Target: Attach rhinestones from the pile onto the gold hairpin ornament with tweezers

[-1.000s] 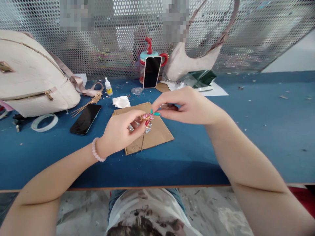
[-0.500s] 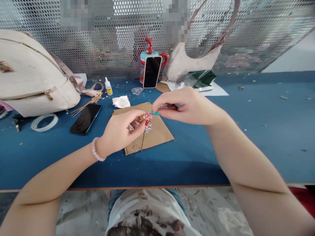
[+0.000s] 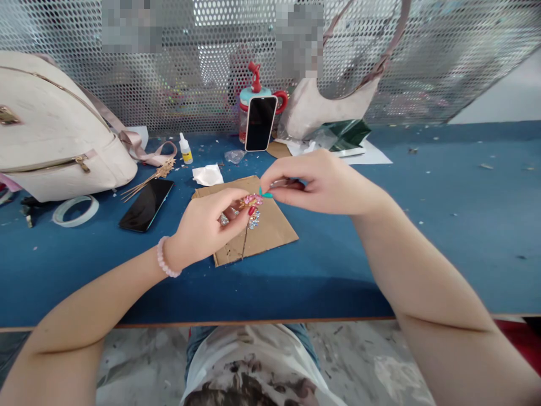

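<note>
From my remote seat I judge the step in hand to be fine fingertip work on a small pink jewelled ornament (image 3: 253, 199); it sits between the two hands, raised over a piece of cardboard (image 3: 276, 225) on the blue table (image 3: 329, 259).

My left hand (image 3: 205, 223) grasps the ornament, thumb below and fingers curled behind; pale sparkling stones (image 3: 254, 219) show just under the thumb, and a thin dark stick (image 3: 244, 242) runs down from there across the cardboard; I cannot tell whether stones and stick are joined to the pink part. My right hand (image 3: 321, 183) comes in from above, thumb and forefinger brought together at the ornament's upper right edge; whether they pinch anything, or touch it at all, I cannot tell.

As I judge it, the next move calls for a quiet left grip and a tiny, light adjustment by the right; too hard a push could tilt the ornament or nudge a stone. The glue bottle (image 3: 185, 150) stands upright beyond the cardboard, near a scrap of white paper (image 3: 208, 175); both are out of either grasp.
</note>
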The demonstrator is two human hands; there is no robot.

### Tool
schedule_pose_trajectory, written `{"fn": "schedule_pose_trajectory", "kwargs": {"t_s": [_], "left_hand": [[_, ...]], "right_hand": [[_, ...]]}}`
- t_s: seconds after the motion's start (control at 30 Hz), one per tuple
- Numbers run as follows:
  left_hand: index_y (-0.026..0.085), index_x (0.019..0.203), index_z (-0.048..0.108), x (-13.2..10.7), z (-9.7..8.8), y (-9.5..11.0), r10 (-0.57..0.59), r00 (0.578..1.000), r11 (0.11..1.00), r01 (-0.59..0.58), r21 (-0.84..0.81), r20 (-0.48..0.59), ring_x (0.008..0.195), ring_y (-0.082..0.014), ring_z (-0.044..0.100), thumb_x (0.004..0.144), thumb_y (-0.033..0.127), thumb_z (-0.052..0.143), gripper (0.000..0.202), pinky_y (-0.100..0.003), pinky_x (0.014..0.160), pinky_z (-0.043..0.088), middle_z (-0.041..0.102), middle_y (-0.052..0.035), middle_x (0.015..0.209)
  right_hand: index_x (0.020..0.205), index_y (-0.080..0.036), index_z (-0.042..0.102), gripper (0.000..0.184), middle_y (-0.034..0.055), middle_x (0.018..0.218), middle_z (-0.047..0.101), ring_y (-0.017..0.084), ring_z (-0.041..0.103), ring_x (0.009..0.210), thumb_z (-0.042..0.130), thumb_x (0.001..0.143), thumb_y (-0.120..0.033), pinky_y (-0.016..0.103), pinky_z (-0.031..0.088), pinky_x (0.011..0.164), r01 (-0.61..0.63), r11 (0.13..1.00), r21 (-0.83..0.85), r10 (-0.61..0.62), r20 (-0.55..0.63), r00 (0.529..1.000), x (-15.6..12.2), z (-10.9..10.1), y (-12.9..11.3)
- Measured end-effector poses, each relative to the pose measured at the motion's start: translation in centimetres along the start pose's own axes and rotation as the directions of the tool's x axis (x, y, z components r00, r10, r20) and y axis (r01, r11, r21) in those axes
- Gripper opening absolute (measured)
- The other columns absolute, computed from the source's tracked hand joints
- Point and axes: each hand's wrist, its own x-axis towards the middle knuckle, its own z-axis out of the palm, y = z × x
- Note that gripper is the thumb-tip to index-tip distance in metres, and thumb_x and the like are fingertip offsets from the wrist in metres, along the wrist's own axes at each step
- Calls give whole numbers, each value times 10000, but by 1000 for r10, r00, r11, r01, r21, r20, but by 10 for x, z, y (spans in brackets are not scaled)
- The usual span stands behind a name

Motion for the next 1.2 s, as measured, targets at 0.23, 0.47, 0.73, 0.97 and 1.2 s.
{"fn": "schedule_pose_trajectory", "kwargs": {"t_s": [0.23, 0.47, 0.73, 0.97, 1.2], "left_hand": [[131, 965, 605, -1, 1, 0, 25, 1000, 999, -25, 25, -11, 559, -78, 617, 834, 136, 583, 133, -170, 559, 485, 710, 1, 795], [143, 949, 601, -2, 2, -1, 37, 999, 998, -36, 41, -18, 570, -80, 631, 831, 138, 583, 119, -174, 568, 490, 715, 0, 811], [134, 944, 598, -2, 2, 1, 52, 998, 998, -50, 48, -25, 568, -77, 635, 832, 140, 580, 113, -165, 556, 483, 715, 2, 789], [144, 922, 597, -2, 2, 2, 47, 998, 997, -45, 62, -29, 566, -83, 639, 835, 155, 574, 90, -171, 550, 479, 714, 4, 779], [148, 924, 601, -2, 3, 2, 31, 999, 997, -30, 64, -27, 551, -84, 632, 835, 165, 565, 98, -178, 553, 484, 711, -1, 786]], "right_hand": [[826, -149, 534, 113, -51, 610, 483, 43, 372, 517, 452, 797, -76, 167, 304, 505, 12, 1000, 4, -12, 13, 1000, 1, 2, 0], [779, -154, 502, 111, -63, 600, 454, 38, 319, 498, 431, 779, -68, 180, 270, 501, 42, 999, 23, -43, 50, 998, 3, 2, -1], [718, -165, 458, 114, -59, 595, 427, 41, 301, 493, 421, 760, -67, 181, 263, 494, 28, 1000, 6, -28, 56, 998, 4, 2, -5], [725, -171, 460, 117, -59, 595, 435, 43, 299, 487, 424, 764, -67, 184, 264, 488, 38, 999, -3, -38, 46, 998, 4, 3, -5], [731, -173, 456, 122, -60, 596, 427, 43, 301, 488, 416, 763, -62, 187, 263, 490, 47, 999, -15, -46, 42, 998, 4, 3, -5]]}}
